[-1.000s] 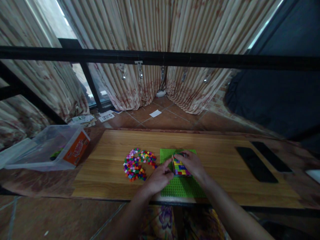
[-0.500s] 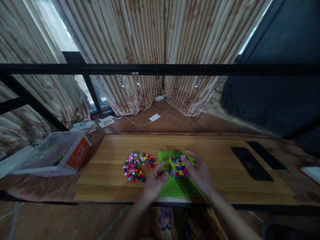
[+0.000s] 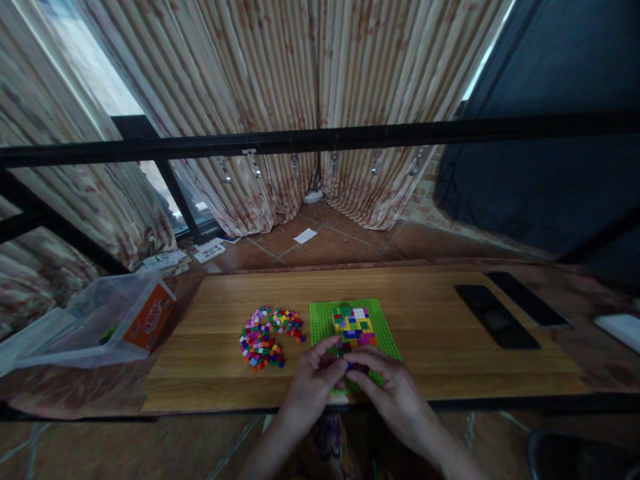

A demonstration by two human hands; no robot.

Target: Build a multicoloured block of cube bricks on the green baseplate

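A green baseplate (image 3: 380,327) lies on the wooden table (image 3: 440,347) with a block of coloured small bricks (image 3: 353,325) built on its far half. A loose heap of coloured bricks (image 3: 265,333) lies to its left. My left hand (image 3: 313,383) and my right hand (image 3: 387,387) meet over the plate's near edge, fingertips pinched together on a small dark blue brick (image 3: 350,365). Which hand bears it more I cannot tell.
A clear plastic box with an orange label (image 3: 110,320) lies tipped at the far left. Two black phones (image 3: 497,317) (image 3: 525,297) lie at the right, a white object (image 3: 620,330) beyond them. A black rail (image 3: 320,140) crosses in front of curtains.
Both hands have drawn back from the built block towards me and come together at the plate's near edge, pinching a small brick. The camera view tilted slightly.
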